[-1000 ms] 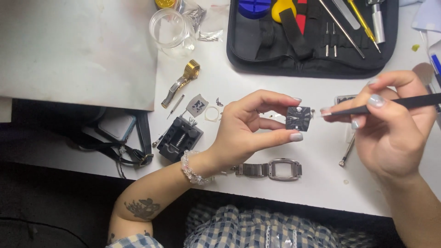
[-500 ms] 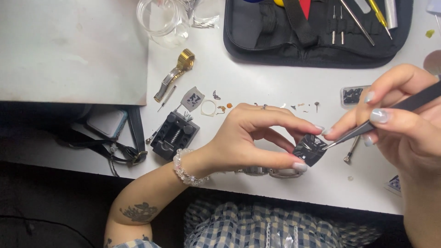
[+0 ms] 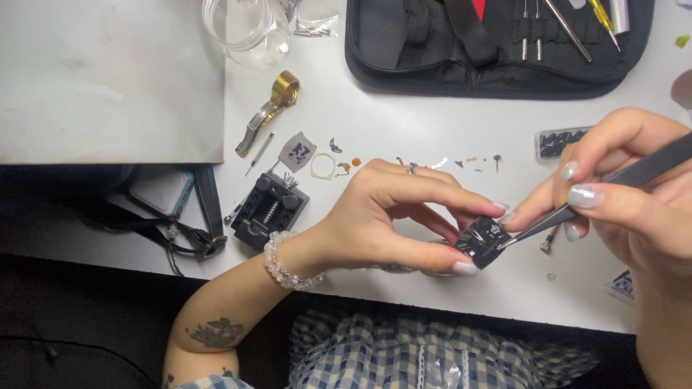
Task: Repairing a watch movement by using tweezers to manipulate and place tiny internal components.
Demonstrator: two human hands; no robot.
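Observation:
My left hand (image 3: 393,216) pinches a small square black watch dial (image 3: 483,241) between thumb and fingers, just above the white table's front edge. My right hand (image 3: 634,194) grips dark tweezers (image 3: 598,191) whose tips touch the dial's right edge. A bead bracelet (image 3: 282,263) circles my left wrist. Part of a metal watch band lies under my left hand, mostly hidden.
A black watch-case holder (image 3: 268,209) sits left of my hand, with a gold watch (image 3: 270,108), a small square part (image 3: 297,151), a ring (image 3: 323,166) and several tiny screws nearby. A black tool pouch (image 3: 497,50) lies at the back, a glass jar (image 3: 249,29) beside it.
Both hands have moved down and to the right toward the table's front edge. The tweezers' tips now touch the dial's edge.

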